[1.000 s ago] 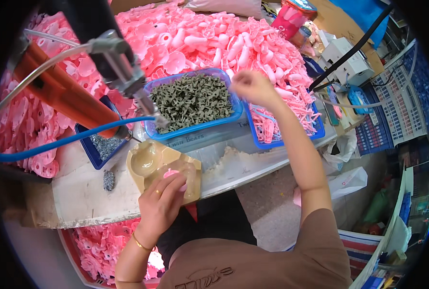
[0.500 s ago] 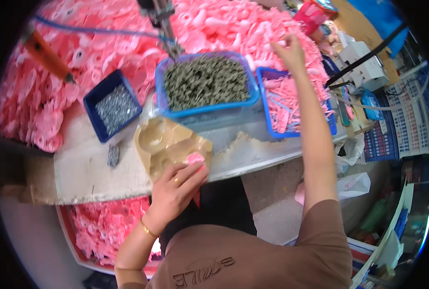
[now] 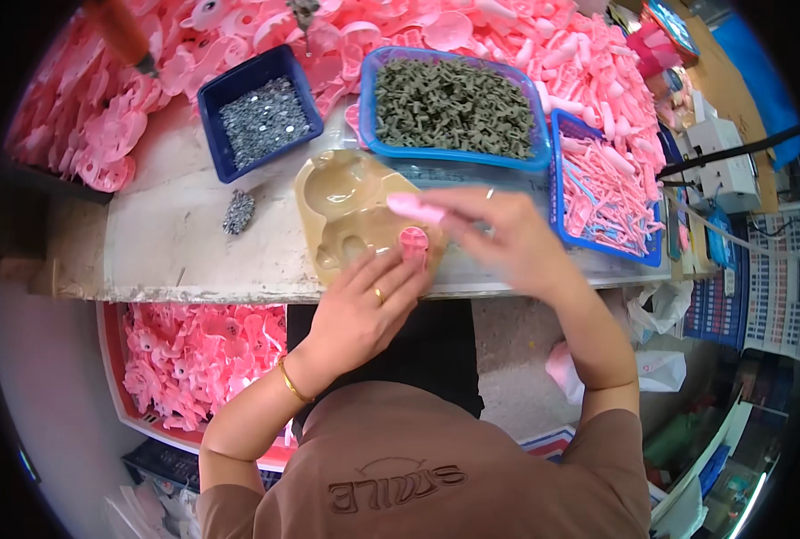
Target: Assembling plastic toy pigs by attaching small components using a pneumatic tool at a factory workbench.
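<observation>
A tan moulded fixture (image 3: 323, 256) with rounded hollows lies near the table's front edge. My left hand (image 3: 364, 305) rests over its near side with fingers stretched out, its fingertips against a small pink plastic piece (image 3: 413, 241) seated in the fixture. My right hand (image 3: 508, 235), slightly blurred, is above the fixture's right side. Between its thumb and fingers it pinches a light pink, elongated plastic piece (image 3: 409, 207), whose free end points left over the fixture.
Behind the fixture stand a dark blue tray of small metal parts (image 3: 204, 108), a blue tub of grey-green pieces (image 3: 543, 160) and a blue basket of pink sticks (image 3: 557, 202). A metal clump (image 3: 238, 213) lies left. Pink parts (image 3: 328, 40) heap behind; an orange-handled tool (image 3: 121, 36) hangs above.
My right hand has come from the heap of pink pieces at the far right to the fixture, bringing a light pink piece. My left hand stays at the fixture. The whole view has shifted.
</observation>
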Motion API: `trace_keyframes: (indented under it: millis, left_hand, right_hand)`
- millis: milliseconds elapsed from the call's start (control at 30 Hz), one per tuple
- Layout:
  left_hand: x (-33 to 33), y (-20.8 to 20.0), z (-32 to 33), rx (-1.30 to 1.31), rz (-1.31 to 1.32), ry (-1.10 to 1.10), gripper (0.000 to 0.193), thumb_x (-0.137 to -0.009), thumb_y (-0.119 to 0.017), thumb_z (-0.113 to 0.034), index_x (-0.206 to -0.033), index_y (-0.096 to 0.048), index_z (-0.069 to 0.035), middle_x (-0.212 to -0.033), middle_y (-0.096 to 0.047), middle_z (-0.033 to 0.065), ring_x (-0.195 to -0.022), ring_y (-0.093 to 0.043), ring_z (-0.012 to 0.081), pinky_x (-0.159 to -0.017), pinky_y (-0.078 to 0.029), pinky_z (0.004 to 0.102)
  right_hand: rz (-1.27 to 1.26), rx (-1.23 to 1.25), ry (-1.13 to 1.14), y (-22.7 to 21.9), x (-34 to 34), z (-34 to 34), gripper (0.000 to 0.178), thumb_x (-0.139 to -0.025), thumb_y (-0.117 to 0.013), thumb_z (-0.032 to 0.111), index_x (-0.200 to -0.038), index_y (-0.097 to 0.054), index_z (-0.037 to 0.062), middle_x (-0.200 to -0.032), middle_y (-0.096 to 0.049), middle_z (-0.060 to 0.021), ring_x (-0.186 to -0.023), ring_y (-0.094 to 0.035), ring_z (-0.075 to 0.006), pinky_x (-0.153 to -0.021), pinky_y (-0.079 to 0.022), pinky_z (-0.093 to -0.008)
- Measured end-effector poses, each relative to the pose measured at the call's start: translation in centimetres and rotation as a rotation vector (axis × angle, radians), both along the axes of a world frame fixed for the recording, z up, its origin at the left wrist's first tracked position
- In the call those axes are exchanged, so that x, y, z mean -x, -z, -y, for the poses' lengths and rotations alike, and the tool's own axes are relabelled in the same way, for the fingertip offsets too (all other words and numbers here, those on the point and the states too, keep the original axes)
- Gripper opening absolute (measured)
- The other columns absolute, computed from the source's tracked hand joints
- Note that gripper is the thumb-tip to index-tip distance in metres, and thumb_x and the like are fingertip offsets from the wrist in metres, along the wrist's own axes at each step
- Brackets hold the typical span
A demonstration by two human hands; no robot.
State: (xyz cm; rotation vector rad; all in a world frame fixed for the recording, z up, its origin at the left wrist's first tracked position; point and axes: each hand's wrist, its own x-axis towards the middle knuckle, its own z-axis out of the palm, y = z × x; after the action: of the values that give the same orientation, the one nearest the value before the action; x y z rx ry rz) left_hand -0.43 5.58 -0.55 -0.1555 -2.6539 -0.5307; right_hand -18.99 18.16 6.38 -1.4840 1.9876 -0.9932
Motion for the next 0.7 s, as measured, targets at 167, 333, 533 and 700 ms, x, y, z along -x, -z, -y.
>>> trace_keyframes:
  millis: [167, 333, 533, 700]
  left_hand:
    - [-3.4, 0.5, 0.6, -0.077, -0.097, 0.118, 0.035, -0.076, -0.069, -0.010, -0.111, -0.067, -0.006, -0.119, -0.065, 0.0075, -0.110, -0.063, 0.0253, -0.089, -0.053, 0.0362]
    - [-6.0, 0.1, 3.5, -0.110, -0.237, -0.007, 0.034, -0.071, -0.073, 0.001, -0.104, -0.070, -0.005, -0.106, -0.070, 0.0074, -0.094, -0.068, 0.0262, -0.077, -0.057, 0.0355]
    - [-6.9, 2.3, 14.5, -0.001, -0.222, -0.522, 0.034, -0.080, -0.068, 0.001, -0.114, -0.064, -0.004, -0.112, -0.068, 0.0138, -0.103, -0.063, 0.0337, -0.090, -0.049, 0.0431]
    - [-8.4, 2.8, 28.3, 0.246, -0.172, -0.980, 0.039, -0.088, -0.064, -0.008, -0.125, -0.057, -0.003, -0.135, -0.056, 0.0160, -0.113, -0.056, 0.0379, -0.096, -0.046, 0.0444]
  right_hand:
    - [-0.231, 0.096, -0.071, 4.2, -5.3, 1.2, 0.031, -0.088, -0.068, 0.009, -0.119, -0.066, 0.0066, -0.108, -0.068, -0.0103, -0.092, -0.068, -0.0248, -0.089, -0.052, -0.0375]
    - [-0.389, 0.150, -0.174, 5.1, -6.0, 3.0, 0.037, -0.078, -0.077, 0.013, -0.113, -0.067, 0.0101, -0.103, -0.066, -0.0054, -0.093, -0.063, -0.0272, -0.082, -0.052, -0.0374]
    - [-0.319, 0.070, -0.128, 2.9, -5.4, 2.3, 0.028, -0.077, -0.077, 0.009, -0.104, -0.071, 0.0096, -0.103, -0.065, -0.0064, -0.091, -0.062, -0.0253, -0.073, -0.051, -0.0350]
    - [-0.264, 0.078, -0.064, 3.0, -5.3, 1.9, 0.017, -0.080, -0.074, 0.006, -0.097, -0.072, 0.0066, -0.091, -0.066, -0.0071, -0.082, -0.062, -0.0243, -0.068, -0.050, -0.0342]
